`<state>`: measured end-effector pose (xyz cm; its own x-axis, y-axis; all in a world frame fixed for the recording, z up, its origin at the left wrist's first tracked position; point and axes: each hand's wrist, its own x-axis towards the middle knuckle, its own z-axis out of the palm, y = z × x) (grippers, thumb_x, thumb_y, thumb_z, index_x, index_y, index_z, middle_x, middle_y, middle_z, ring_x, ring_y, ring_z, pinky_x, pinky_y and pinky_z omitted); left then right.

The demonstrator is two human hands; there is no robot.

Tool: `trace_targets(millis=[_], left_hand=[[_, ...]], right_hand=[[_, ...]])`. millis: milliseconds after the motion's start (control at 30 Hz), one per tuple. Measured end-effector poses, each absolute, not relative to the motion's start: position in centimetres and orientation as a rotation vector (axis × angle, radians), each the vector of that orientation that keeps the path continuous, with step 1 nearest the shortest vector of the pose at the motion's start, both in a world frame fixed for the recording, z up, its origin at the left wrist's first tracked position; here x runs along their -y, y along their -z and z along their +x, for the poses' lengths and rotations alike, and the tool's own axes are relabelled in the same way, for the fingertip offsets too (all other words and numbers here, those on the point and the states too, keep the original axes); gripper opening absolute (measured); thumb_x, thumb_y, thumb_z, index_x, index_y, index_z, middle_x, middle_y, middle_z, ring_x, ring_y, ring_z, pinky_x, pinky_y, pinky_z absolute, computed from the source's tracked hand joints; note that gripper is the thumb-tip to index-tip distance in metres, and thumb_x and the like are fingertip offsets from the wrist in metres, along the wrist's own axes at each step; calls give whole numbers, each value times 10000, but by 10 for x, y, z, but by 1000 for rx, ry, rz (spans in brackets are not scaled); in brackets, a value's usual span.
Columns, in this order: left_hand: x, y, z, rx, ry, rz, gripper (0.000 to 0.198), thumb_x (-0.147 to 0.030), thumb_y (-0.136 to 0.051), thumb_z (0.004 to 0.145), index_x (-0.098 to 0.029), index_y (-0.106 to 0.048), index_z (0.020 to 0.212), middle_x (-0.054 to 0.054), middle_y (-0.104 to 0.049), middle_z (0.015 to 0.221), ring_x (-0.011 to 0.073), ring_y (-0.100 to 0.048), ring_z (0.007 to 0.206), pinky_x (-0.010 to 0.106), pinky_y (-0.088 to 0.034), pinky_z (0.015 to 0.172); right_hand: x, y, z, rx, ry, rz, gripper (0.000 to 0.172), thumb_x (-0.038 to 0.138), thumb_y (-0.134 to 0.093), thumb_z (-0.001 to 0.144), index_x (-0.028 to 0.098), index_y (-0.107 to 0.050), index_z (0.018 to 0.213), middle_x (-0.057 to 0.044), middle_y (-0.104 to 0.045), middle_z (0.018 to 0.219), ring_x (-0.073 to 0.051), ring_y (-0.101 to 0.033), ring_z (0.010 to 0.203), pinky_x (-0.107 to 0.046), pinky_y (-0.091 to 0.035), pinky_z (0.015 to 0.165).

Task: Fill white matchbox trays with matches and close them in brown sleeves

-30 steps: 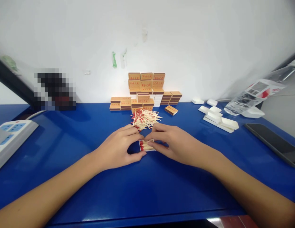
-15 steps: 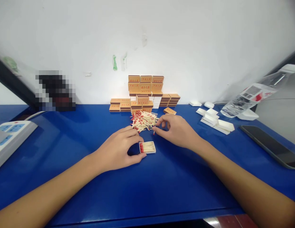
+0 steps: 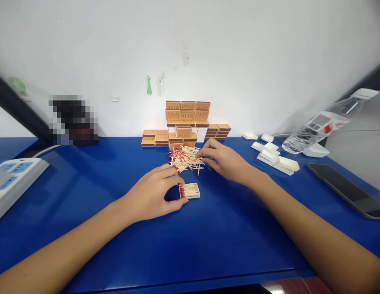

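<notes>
A small white matchbox tray lies on the blue table, with red-tipped matches side by side in it. My left hand steadies the tray at its left end, thumb at the near corner and forefinger at the far one. Beyond it is a loose heap of matches, their red heads mostly towards the left. At the heap's right edge my right hand touches the matches with bent fingers, its thumb a little apart from them. No match shows clearly in its grasp.
Stacked orange matchboxes stand behind the heap against the wall. On the right are white empty trays, a plastic water bottle leaning over, and a phone. A power strip sits at the left.
My right hand has shifted slightly up and away, its fingers now at the heap's right side. A match lies at the heap's near edge where the thumb was. My left hand stays on the tray.
</notes>
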<state>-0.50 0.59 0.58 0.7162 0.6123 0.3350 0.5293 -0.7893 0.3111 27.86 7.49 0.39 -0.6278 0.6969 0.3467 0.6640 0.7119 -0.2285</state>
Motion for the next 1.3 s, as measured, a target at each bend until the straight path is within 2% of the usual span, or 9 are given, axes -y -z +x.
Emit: trace_targets(millis=[200, 467, 733, 933, 1133, 1300], left_hand=[[-7, -6, -5, -917, -644, 2718, 237, -370, -737, 942, -185, -726, 1090, 74, -714, 1001, 254, -626, 971, 419, -545, 889], [-8, -6, -5, -927, -626, 2716, 226, -373, -732, 947, -196, -727, 1088, 74, -711, 995, 259, -631, 978, 414, -545, 879], [-9, -6, -4, -917, -624, 2718, 228, -370, -727, 950, -184, -725, 1082, 70, -713, 997, 254, -628, 975, 412, -541, 881], [-8, -5, -6, -925, -624, 2716, 242, -377, -722, 955, -180, -724, 1096, 76, -714, 1002, 255, -629, 975, 412, -539, 881], [-8, -6, -6, -923, -622, 2708, 233, -372, -725, 956, -184, -727, 1093, 71, -717, 1010, 250, -626, 981, 410, -540, 893], [-8, -6, -6, -924, -616, 2712, 230, -375, -721, 958, -182, -729, 1084, 71, -717, 1000, 249, -625, 974, 408, -542, 887]], right_hand=[[-76, -6, 275, 2564, 21, -1111, 179, 154, -515, 1042, 166, -692, 1055, -100, -591, 1089, -192, -571, 861, -325, -459, 793], [-77, -3, 276, 2621, 74, -1172, 195, 140, -438, 1060, 167, -611, 973, -113, -598, 1045, -230, -548, 919, -334, -423, 786], [-53, -13, 275, 2691, 19, -1059, 187, 179, -429, 1090, 189, -614, 1068, -90, -568, 1075, -200, -546, 889, -292, -398, 710], [-51, -9, 272, 2710, -75, -1038, 200, 125, -496, 1055, 193, -650, 1163, -93, -568, 1118, -206, -578, 937, -311, -449, 772], [-53, -10, 275, 2715, -148, -1097, 129, 180, -529, 1057, 182, -656, 1075, -104, -605, 1094, -233, -599, 968, -346, -486, 823], [-50, -10, 275, 2701, -216, -1196, 136, 212, -501, 1072, 180, -624, 1021, -103, -618, 1068, -234, -609, 940, -359, -501, 827]])
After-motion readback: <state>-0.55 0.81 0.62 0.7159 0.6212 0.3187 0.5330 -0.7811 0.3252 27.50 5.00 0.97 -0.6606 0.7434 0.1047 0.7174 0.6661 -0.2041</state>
